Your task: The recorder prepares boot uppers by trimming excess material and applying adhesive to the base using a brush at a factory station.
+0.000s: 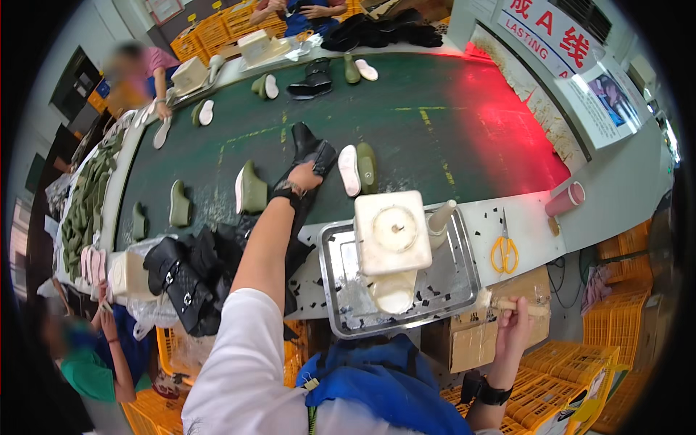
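Note:
My left hand [303, 176] reaches out over the dark green conveyor belt [406, 138] and grips a black boot upper [313, 148] lying there. My right hand [513, 319] hangs low at the right, beside the table edge, closed around a wooden-handled brush [507, 304]. Between them sits a steel tray [457, 283] with a white square glue pot [391, 232] and dark scraps on it.
Olive shoe uppers [251, 190] and white soles [349, 170] lie along the belt. Black boots [185, 279] are piled at my left. Yellow scissors [504, 250] and a pink cup [565, 199] rest on the white ledge. Other people work at the left and far end; yellow crates [580, 377] stand below.

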Demonstrator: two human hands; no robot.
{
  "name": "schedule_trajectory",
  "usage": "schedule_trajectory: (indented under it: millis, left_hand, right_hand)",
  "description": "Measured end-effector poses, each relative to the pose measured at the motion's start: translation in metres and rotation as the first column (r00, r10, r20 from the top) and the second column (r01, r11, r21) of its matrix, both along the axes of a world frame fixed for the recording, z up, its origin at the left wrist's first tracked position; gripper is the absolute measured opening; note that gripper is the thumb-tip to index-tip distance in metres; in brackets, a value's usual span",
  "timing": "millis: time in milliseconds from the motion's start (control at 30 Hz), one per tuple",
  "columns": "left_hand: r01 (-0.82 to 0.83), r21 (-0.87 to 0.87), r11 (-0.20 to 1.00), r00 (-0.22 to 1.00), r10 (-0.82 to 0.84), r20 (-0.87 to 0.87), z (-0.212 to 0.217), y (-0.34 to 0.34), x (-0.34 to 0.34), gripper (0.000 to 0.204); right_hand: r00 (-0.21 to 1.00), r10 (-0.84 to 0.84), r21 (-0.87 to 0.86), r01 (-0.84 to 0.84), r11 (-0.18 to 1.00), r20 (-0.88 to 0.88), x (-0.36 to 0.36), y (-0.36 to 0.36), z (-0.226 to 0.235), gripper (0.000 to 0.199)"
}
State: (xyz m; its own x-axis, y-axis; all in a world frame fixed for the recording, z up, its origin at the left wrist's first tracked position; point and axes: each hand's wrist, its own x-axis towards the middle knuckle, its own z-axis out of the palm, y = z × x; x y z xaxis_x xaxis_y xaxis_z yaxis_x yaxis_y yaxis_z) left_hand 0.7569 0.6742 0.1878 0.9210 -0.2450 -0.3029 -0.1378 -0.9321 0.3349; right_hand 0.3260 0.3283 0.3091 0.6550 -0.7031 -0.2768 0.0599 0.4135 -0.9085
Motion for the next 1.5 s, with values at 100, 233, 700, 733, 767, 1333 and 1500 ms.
schedule_trajectory:
  millis: [100, 233, 700, 733, 767, 1333, 1500]
  left_hand:
    - [0.183, -0.196, 0.963, 0.939, -0.112, 0.325, 0.052, 0.009, -0.018, 0.058]
    - [0.288, -0.283, 0.915, 0.867, -0.124, 0.482, 0.174, 0.020, -0.077, 0.052]
    - [0.036, -0.091, 0.995, 0.768, 0.031, 0.640, 0.169, 0.161, -0.347, 0.041]
    - [0.109, 0.004, 0.994, 0.793, -0.089, 0.602, 0.158, 0.155, -0.352, 0.043]
    - [0.143, 0.054, 0.988, 0.778, -0.146, 0.611, 0.146, 0.150, -0.359, 0.043]
    - [-0.787, -0.181, 0.590, 0.509, 0.787, 0.349, 0.085, 0.317, -0.303, 0.073]
    - [-0.615, -0.783, 0.090, 0.402, 0.890, -0.214, 0.063, 0.344, -0.302, 0.021]
  right_hand:
    - [0.990, 0.009, 0.006, -0.009, 1.000, 0.141, 0.022, 0.006, 0.009, 0.019]
    - [0.891, 0.268, 0.018, -0.294, 0.956, 0.366, 0.040, 0.007, 0.013, 0.020]
    - [0.641, 0.698, -0.294, -0.633, 0.716, 0.319, 0.099, 0.082, 0.034, 0.023]
    - [0.618, 0.722, -0.263, -0.674, 0.691, 0.311, 0.104, 0.088, 0.037, 0.024]
    - [0.595, 0.742, -0.257, -0.699, 0.667, 0.310, 0.107, 0.095, 0.040, 0.024]
    - [0.754, 0.617, -0.212, -0.581, 0.786, 0.225, 0.078, 0.078, 0.026, 0.021]
    - [0.759, 0.611, -0.217, -0.572, 0.791, 0.226, 0.079, 0.078, 0.023, 0.021]
